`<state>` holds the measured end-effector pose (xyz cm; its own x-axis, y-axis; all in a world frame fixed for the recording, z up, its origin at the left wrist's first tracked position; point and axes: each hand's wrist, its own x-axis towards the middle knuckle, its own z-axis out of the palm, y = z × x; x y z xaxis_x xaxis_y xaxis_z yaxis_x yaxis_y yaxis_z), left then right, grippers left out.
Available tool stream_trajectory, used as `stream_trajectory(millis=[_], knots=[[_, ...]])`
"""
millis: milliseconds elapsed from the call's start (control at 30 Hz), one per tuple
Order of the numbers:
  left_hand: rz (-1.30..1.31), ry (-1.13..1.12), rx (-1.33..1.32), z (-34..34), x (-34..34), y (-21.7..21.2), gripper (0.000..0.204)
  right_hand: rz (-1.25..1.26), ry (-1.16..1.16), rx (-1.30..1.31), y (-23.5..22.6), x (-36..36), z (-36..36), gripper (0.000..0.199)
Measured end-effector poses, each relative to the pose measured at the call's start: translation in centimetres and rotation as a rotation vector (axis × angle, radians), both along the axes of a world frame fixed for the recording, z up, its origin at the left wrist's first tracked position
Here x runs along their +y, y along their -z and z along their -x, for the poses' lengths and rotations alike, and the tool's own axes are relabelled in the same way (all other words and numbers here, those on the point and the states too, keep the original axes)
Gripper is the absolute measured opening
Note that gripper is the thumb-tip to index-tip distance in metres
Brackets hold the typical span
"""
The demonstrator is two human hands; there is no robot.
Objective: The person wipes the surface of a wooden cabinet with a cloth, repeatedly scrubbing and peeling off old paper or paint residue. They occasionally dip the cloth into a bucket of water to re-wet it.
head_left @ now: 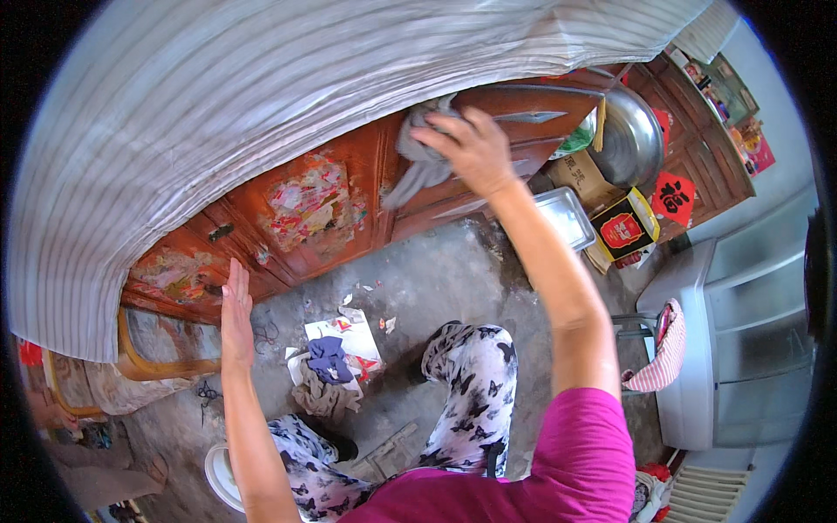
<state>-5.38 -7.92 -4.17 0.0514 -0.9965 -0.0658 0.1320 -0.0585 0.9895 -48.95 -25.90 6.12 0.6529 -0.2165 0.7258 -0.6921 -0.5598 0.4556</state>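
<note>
A grey cloth [422,148], partly blurred, is pressed against the upper right front of a reddish-brown wooden cabinet [370,196]. My right hand [478,155] grips that cloth, arm stretched forward. My left hand [236,318] is raised at the cabinet's lower left, fingers straight and close together, with nothing in it; whether it touches the wood I cannot tell. Torn remnants of colourful paper [307,199] cling to one cabinet panel, and more scraps [174,277] stick to the panel farther left.
A striped cloth sheet [288,74] drapes over the cabinet top. On the floor lie a white sheet [370,336], a dark blue cloth [328,359] and paper bits. At right stand a metal basin [629,139], a metal tray [565,218] and boxes [624,230]. A white bucket [222,478] is by my left leg.
</note>
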Motion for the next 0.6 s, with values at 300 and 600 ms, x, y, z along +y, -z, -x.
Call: stream_trajectory(millis=[300, 600], knots=[[-0.007, -0.007, 0.012, 1.1, 0.2, 0.3, 0.076, -0.291, 0.202, -1.498, 0.8, -4.6, 16.6, 0.053], [0.003, -0.030, -0.046, 1.1, 0.2, 0.2, 0.076, -0.206, 0.016, -0.969, 2.3, 3.0, -11.6, 0.053]])
